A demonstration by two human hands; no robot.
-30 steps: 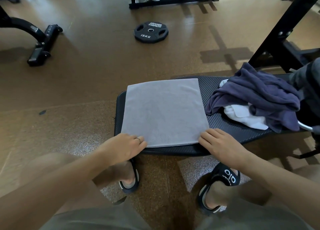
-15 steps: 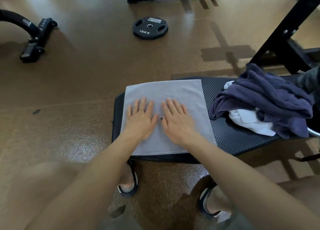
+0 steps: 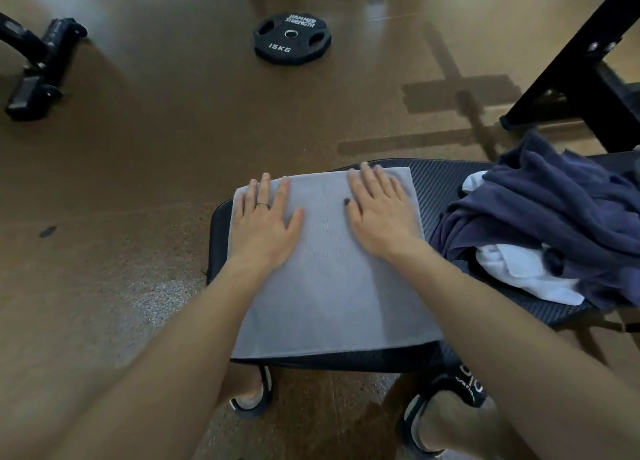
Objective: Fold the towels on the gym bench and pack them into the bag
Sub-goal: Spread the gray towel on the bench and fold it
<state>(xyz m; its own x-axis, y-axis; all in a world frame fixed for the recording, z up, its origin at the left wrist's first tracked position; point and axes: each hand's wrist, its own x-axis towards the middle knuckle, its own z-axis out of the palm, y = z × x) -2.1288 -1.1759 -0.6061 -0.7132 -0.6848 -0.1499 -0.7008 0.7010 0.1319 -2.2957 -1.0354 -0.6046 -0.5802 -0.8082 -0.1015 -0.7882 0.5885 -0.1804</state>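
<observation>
Presently, the left hand (image 3: pixel 264 222) and right hand (image 3: pixel 379 213) are pressing flat, fingers straight, on the grey towel (image 3: pixel 332 286) lying across the bench's (image 3: pixel 440 189) left end, near its far edge.

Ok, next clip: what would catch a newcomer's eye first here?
Two hands, the left hand and right hand, press flat on a grey towel spread over the near end of a black bench. To the right lies a heap of navy and white towels; a weight plate lies on the floor beyond.
</observation>
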